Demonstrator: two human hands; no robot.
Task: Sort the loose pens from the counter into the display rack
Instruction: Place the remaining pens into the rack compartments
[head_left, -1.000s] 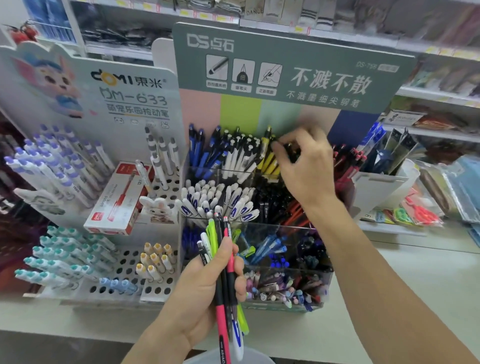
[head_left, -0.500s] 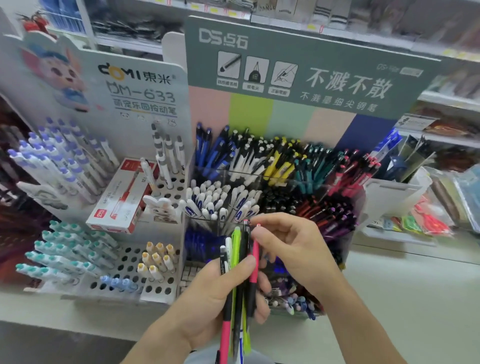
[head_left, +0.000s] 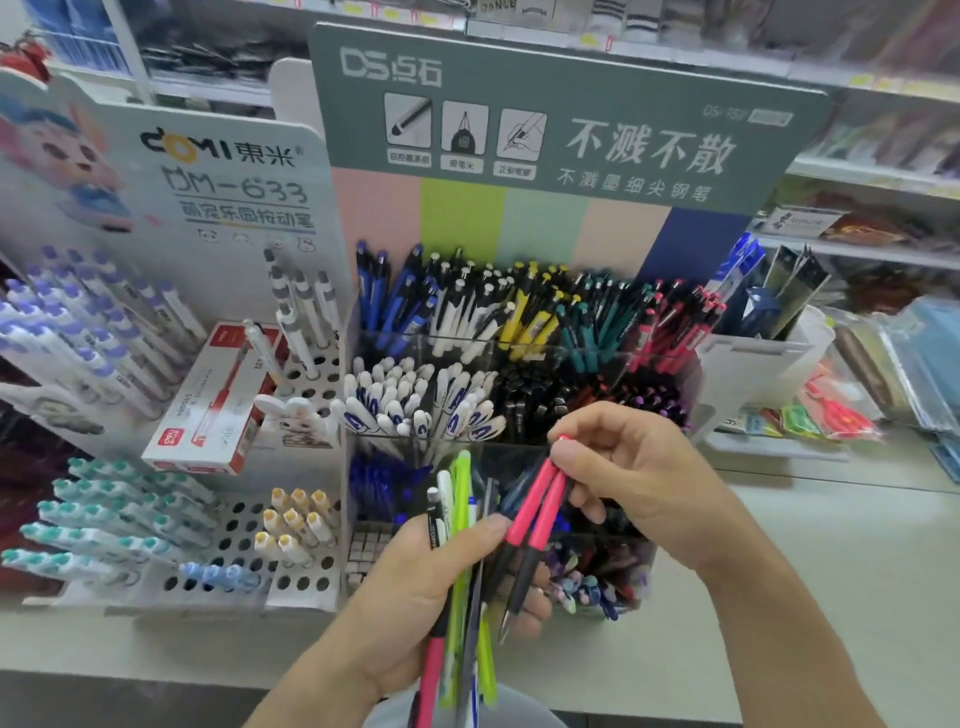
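Two pink pens (head_left: 537, 506) with black tips are pinched at their tops by the right hand (head_left: 631, 470). The finger and thumb are closed tight on them. The pens slant down and to the left, and their points sit in front of the left hand (head_left: 415, 597).

The left hand is wrapped around a bunch of pens (head_left: 457, 566). The thumb lies across the front of the bunch and presses it into the palm. In the bunch are bright green pens, a white one, a dark one and a pink one that sticks out at the bottom. The two pink pens lean away from the bunch at the top.

Both hands are just in front of the clear display rack (head_left: 524, 353). Its back row holds blue, white, yellow, green and red pens, each colour in its own box. White and blue pens and black pens stand in the middle row.

The rack stands on a pale counter (head_left: 841, 582). A white stand with holes (head_left: 228, 545) sits to the left, and a red and white box (head_left: 218, 400) leans on it.
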